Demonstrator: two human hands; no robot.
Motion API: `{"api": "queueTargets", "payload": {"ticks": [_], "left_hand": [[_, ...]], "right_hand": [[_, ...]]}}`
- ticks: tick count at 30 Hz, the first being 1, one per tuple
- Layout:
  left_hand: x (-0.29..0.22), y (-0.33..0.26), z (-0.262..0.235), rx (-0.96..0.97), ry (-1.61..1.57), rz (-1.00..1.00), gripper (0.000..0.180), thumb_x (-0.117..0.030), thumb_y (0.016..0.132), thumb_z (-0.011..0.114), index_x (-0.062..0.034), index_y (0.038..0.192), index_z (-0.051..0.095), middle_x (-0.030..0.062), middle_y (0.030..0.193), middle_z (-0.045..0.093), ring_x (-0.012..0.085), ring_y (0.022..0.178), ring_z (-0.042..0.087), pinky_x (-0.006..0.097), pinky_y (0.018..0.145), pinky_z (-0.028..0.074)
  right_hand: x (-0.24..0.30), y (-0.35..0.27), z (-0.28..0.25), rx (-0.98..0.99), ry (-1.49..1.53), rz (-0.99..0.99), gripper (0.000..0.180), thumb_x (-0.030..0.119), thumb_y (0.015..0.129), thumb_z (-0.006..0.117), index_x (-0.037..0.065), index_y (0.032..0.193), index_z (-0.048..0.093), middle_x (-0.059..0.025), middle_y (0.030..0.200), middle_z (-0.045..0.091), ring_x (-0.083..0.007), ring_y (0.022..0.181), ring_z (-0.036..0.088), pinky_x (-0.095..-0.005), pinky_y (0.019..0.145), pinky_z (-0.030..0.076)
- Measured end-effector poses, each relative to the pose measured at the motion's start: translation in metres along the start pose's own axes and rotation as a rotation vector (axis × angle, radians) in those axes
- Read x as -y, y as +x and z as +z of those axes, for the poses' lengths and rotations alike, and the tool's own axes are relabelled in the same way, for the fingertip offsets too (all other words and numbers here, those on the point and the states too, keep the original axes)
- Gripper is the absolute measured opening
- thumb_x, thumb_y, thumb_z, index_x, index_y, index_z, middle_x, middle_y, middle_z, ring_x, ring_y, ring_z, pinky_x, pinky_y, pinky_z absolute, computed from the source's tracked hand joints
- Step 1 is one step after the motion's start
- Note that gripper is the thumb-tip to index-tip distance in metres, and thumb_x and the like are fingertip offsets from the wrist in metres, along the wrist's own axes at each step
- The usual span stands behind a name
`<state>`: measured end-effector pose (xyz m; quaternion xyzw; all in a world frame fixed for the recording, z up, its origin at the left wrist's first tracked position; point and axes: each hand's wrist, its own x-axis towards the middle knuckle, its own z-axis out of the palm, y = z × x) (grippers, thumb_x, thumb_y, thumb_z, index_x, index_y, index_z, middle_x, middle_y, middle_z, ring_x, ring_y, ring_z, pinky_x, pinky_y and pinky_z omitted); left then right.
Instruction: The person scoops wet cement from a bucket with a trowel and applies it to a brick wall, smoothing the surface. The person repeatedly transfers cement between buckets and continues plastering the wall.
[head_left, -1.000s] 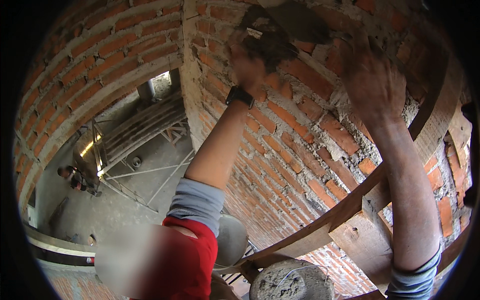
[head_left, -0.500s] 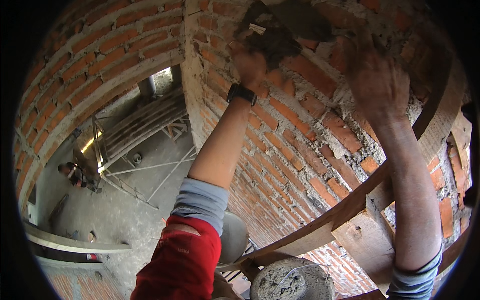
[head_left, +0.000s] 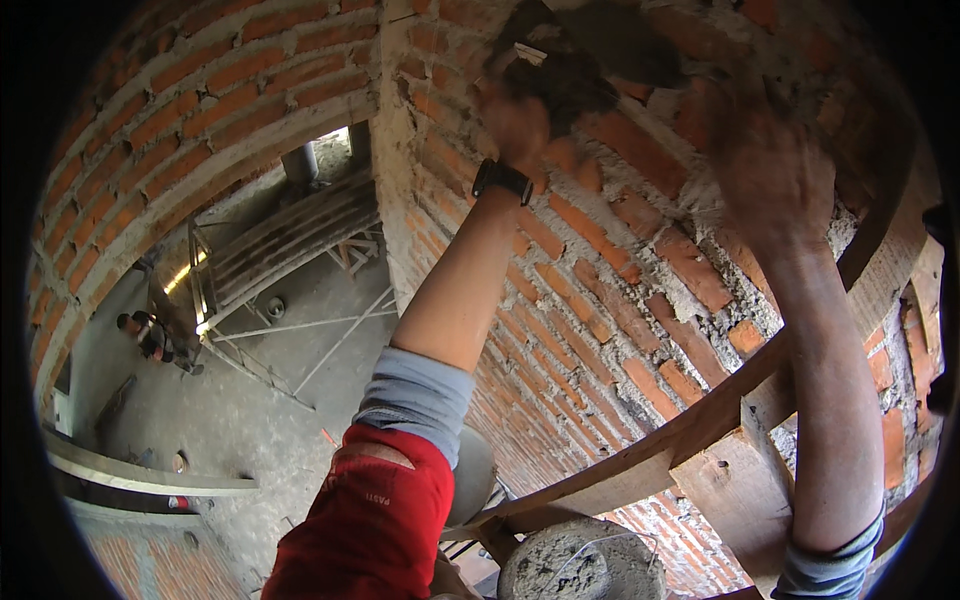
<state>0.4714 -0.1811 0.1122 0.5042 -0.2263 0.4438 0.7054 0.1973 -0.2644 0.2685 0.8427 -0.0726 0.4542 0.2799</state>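
Observation:
At the upper middle, my left hand [head_left: 518, 125], with a black wristwatch [head_left: 502, 182], is raised to the brick wall [head_left: 640, 235]. It is blurred and its fingers are lost against a dark, mortar-coloured mass [head_left: 560, 90] with a small pale chip [head_left: 530, 54] on it. My right hand [head_left: 775, 185] is at the upper right, close to the wall, its fingers curled and smeared by motion. Left of it lies a flat grey blade shape [head_left: 625, 45], apparently a trowel, its narrow end toward that hand. The grip itself is in shadow.
Curved timbers [head_left: 640, 455] and a wooden block [head_left: 735, 465] cross below my right arm. A bucket of mortar [head_left: 580, 565] stands at the bottom. Far below on the left are a concrete floor [head_left: 240, 440], a scaffold frame [head_left: 290, 250] and another person [head_left: 150, 335].
Both hands appear slightly farther right and lower in the picture. The whole scene has shifted a little the same way. The dark mass and blade shape remain beside the hands.

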Motion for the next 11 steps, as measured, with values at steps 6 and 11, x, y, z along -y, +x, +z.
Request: {"api": "queueTargets", "payload": {"ticks": [6, 11], "left_hand": [[0.0089, 0.0037, 0.0028, 0.07, 0.221, 0.11, 0.069, 0.007, 0.07, 0.053, 0.0018, 0.138, 0.043, 0.0267, 0.137, 0.05, 0.0454, 0.128, 0.043, 0.051, 0.117, 0.026], [0.0007, 0.0031, 0.0004, 0.15, 0.147, -0.023, 0.073, 0.005, 0.075, 0.049, -0.0038, 0.147, 0.035, 0.0245, 0.152, 0.039, 0.0481, 0.142, 0.029, 0.051, 0.123, 0.021]], "right_hand": [[0.0003, -0.0001, 0.0022, -0.095, -0.011, -0.038, 0.044, 0.048, 0.105, 0.048, 0.014, 0.129, 0.061, -0.0192, 0.118, 0.071, -0.0421, 0.105, 0.069, -0.0527, 0.085, 0.057], [0.0043, 0.0031, -0.0026, 0.097, 0.098, 0.056, 0.049, 0.05, 0.105, 0.048, 0.016, 0.14, 0.053, -0.0197, 0.124, 0.069, -0.0402, 0.111, 0.067, -0.0525, 0.091, 0.055]]}}
